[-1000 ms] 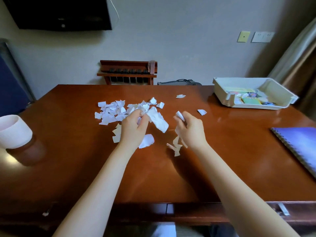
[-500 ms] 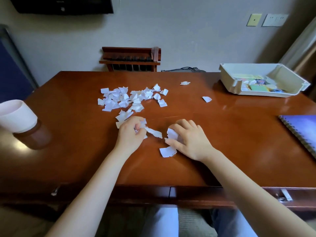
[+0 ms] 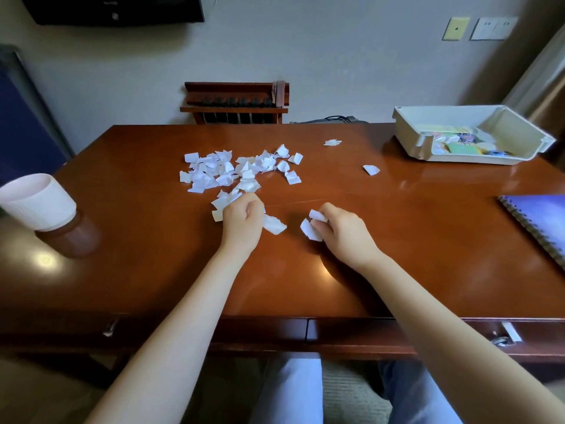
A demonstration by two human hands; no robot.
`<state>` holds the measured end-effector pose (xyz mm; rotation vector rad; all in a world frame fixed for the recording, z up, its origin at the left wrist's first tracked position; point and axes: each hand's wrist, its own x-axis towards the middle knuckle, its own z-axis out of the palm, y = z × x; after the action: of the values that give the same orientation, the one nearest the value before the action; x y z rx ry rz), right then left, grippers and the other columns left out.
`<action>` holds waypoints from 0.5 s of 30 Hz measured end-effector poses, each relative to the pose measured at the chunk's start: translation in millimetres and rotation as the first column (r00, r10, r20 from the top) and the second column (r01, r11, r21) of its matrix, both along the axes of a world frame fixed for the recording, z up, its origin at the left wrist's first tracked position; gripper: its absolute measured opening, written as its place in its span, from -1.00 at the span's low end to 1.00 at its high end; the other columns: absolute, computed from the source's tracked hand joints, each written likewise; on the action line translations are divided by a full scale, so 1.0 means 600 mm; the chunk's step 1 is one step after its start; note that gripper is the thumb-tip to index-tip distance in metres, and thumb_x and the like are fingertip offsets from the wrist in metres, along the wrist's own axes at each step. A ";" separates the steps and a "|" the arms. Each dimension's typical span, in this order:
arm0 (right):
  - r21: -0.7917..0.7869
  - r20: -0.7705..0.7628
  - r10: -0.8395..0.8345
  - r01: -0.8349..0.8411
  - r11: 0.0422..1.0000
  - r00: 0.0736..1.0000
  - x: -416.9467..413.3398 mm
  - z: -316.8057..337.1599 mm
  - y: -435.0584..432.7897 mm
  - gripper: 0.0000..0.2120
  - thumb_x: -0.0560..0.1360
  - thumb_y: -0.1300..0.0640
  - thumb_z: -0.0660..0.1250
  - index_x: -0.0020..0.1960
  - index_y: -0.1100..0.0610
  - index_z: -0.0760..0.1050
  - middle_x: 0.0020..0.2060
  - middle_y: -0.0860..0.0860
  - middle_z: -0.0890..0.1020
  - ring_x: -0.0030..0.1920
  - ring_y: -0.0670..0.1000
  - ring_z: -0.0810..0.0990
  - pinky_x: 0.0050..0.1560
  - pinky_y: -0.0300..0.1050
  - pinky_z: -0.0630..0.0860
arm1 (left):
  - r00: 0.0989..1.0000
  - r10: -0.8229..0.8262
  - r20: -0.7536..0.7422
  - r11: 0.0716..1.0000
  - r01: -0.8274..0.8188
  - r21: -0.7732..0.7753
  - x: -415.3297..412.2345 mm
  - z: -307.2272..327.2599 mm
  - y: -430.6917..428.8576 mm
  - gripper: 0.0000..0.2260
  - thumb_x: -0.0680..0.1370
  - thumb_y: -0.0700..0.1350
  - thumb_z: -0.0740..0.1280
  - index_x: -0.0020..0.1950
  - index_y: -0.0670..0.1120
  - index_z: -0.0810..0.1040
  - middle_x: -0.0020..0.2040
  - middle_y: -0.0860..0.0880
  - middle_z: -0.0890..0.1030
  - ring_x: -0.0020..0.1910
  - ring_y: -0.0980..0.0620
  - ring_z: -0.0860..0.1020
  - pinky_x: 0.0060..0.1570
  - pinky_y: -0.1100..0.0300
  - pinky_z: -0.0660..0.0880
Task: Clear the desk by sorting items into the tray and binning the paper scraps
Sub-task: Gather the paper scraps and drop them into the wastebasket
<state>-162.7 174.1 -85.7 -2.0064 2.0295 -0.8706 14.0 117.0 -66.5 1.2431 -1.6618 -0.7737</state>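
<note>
- The left hand (image 3: 243,223) is curled round a bunch of white paper scraps (image 3: 274,225), low over the middle of the worktop (image 3: 397,249).
- The right hand (image 3: 345,234) is clamped with bent fingers on two more torn pieces (image 3: 309,230). It is held near the left hand without touching it.
- The main heap (image 3: 232,169) of scraps is spread on the worktop just beyond the left hand.
- Two stray scraps (image 3: 371,170) are left well apart from the heap, towards the tray.
- The cream tray (image 3: 408,131) is set at the far right corner and is filled with small coloured items. Any print on them is too small to be read.
- A white ribbed cup (image 3: 38,200) is placed at the left edge.
- A blue spiral-bound notebook (image 3: 541,215) is seen at the right edge, cut off by the frame.
- The marks on the yellow wall plate (image 3: 456,28) cannot be read.
</note>
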 end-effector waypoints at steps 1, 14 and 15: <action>-0.010 0.088 -0.013 0.014 1.000 0.996 -0.004 0.003 0.001 -0.79 0.57 0.14 0.19 -0.22 0.15 0.29 -0.33 0.03 0.46 -0.31 0.10 0.43 -0.27 -0.03 0.38 | 1.000 -0.005 -0.002 1.000 0.005 -0.003 -0.005 0.004 0.002 -0.65 0.54 -0.29 0.11 -0.43 -0.06 0.26 -0.44 0.01 0.26 -0.42 0.10 0.26 -0.39 0.32 0.21; -0.203 0.592 -0.139 0.314 0.927 0.794 -0.100 0.085 0.089 -0.76 0.55 0.16 0.19 -0.28 0.15 0.30 -0.43 -0.07 0.28 -0.46 -0.17 0.24 -0.49 -0.42 0.21 | 0.994 -0.111 -0.006 0.988 0.110 -0.107 -0.162 0.061 0.051 -0.80 0.59 -0.07 0.19 -0.20 -0.10 0.44 -0.35 0.05 0.40 -0.34 0.13 0.41 -0.35 0.42 0.32; -0.215 0.599 -0.156 0.346 0.913 0.785 -0.113 0.087 0.105 -0.76 0.55 0.15 0.20 -0.29 0.14 0.29 -0.43 -0.07 0.28 -0.46 -0.16 0.24 -0.49 -0.41 0.22 | 0.990 -0.143 -0.017 0.983 0.141 -0.119 -0.181 0.063 0.061 -0.81 0.59 -0.07 0.20 -0.19 -0.11 0.44 -0.35 0.05 0.41 -0.33 0.13 0.41 -0.37 0.45 0.32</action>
<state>-230.2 237.0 -33.3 -1.3319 1.8940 -1.7122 -94.4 153.5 -28.8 1.0377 -1.7640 -0.7621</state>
